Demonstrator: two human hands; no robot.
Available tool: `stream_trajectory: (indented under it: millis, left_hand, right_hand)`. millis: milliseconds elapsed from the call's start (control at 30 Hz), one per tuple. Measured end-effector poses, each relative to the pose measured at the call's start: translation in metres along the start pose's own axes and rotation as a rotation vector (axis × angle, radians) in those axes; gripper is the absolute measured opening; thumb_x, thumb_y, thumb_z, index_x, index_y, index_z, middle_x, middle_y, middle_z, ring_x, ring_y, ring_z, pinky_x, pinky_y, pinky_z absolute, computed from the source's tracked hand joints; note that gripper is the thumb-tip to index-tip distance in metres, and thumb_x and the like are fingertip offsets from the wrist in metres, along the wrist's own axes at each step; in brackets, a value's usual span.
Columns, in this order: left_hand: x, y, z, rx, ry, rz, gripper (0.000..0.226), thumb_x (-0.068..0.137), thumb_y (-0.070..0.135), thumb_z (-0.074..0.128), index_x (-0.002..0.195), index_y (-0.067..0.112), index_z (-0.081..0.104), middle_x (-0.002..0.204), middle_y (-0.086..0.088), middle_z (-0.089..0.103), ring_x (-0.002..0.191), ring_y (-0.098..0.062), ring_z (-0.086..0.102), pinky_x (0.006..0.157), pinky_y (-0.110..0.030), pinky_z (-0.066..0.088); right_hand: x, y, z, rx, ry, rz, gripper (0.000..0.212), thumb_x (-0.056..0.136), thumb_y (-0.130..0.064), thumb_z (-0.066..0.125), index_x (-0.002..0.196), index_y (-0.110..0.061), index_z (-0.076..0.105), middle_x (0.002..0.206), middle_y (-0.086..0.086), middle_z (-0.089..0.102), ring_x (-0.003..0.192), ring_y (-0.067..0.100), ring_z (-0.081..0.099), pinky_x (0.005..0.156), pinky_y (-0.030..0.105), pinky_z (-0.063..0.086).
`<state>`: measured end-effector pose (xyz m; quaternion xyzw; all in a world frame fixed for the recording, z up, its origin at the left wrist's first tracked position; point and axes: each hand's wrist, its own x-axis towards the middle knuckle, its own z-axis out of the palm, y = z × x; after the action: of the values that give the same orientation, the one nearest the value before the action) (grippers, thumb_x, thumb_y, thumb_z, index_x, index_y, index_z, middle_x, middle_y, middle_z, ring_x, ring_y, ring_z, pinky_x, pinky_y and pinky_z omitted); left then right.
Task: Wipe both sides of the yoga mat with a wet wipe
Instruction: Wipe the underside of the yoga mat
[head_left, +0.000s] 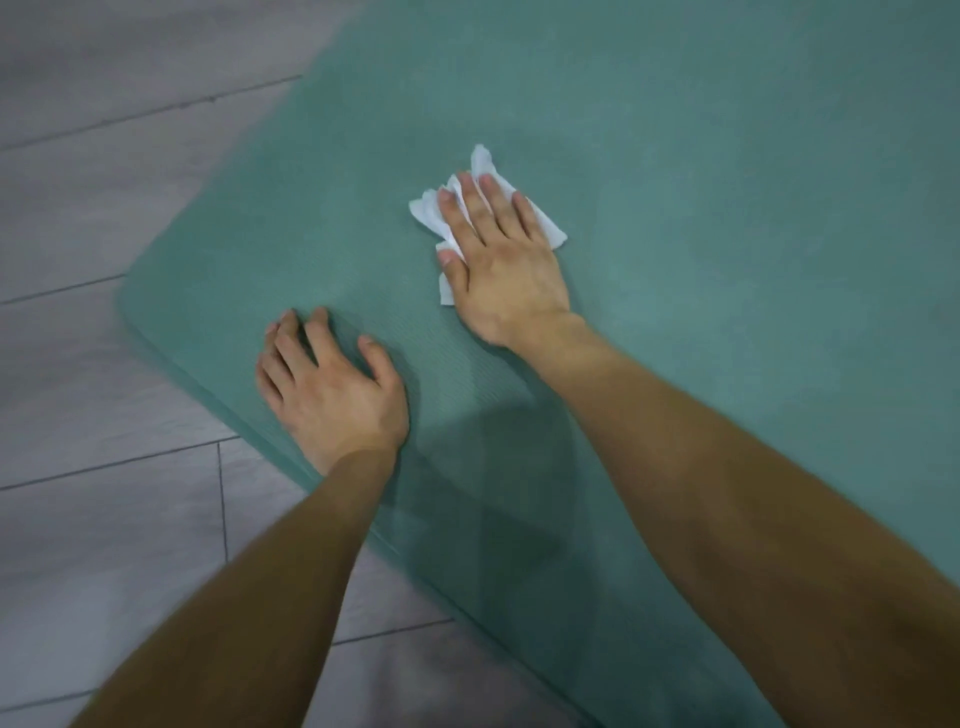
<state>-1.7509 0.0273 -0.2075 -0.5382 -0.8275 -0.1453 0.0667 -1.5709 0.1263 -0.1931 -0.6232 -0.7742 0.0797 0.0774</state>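
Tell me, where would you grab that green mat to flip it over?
Probably at the rounded near corner of the yoga mat, coming from the floor side. Its thick edge lies exposed there, beside the left hand, so fingers could slide under.

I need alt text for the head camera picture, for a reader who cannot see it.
The right hand presses a white wipe flat on a green mat. The left hand rests on the mat near its edge. The mat lies on a grey floor.

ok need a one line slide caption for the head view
Head view: right hand presses a white wet wipe flat on the green yoga mat while the left hand steadies its edge.
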Motion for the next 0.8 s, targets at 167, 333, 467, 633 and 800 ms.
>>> stream_trajectory:
  millis: [167,333,467,633,800]
  left_hand:
    - [-0.001,0.000,-0.003,-0.005,-0.034,-0.010,0.052,0.099,0.043,0.050,0.142,0.014,0.054,0.153,-0.013,0.048,0.145,-0.037,0.040,0.121,-0.054,0.029]
    - [-0.001,0.000,-0.001,-0.015,-0.025,-0.012,0.052,0.098,0.043,0.051,0.141,0.015,0.054,0.153,-0.013,0.048,0.144,-0.037,0.041,0.120,-0.054,0.030]
    - [-0.001,-0.001,0.001,-0.019,-0.008,-0.009,0.051,0.097,0.045,0.051,0.139,0.017,0.055,0.152,-0.012,0.050,0.142,-0.036,0.043,0.120,-0.053,0.030]
    - [0.001,-0.001,0.002,-0.024,-0.001,-0.005,0.050,0.096,0.045,0.050,0.136,0.017,0.057,0.150,-0.011,0.051,0.139,-0.036,0.045,0.121,-0.052,0.030]
    - [0.003,0.004,-0.008,0.121,-0.080,0.089,0.052,0.098,0.046,0.043,0.134,0.010,0.054,0.143,-0.020,0.052,0.132,-0.041,0.047,0.113,-0.055,0.036]
  right_hand:
    - [-0.171,-0.021,-0.022,0.052,-0.088,-0.094,0.060,0.112,-0.034,0.031,0.168,-0.016,0.016,0.176,0.004,0.006,0.163,0.024,-0.001,0.129,0.050,0.014]
    - [-0.202,-0.014,-0.027,0.066,-0.103,-0.143,0.058,0.112,-0.035,0.031,0.167,-0.021,0.021,0.175,-0.001,0.013,0.163,0.020,0.004,0.129,0.048,0.017]
    - [-0.055,-0.011,0.001,0.020,-0.010,-0.021,0.060,0.110,-0.040,0.025,0.166,-0.017,0.027,0.174,0.005,0.021,0.162,0.024,0.013,0.128,0.049,0.015]
    - [-0.051,0.007,0.001,-0.019,-0.057,-0.054,0.061,0.112,-0.041,0.018,0.168,-0.017,0.014,0.176,0.003,0.008,0.163,0.023,0.001,0.130,0.049,0.008]
    - [-0.219,0.045,-0.015,0.007,-0.081,-0.096,0.059,0.114,-0.037,0.024,0.168,-0.018,0.011,0.176,0.001,0.005,0.163,0.019,-0.004,0.130,0.049,0.011]
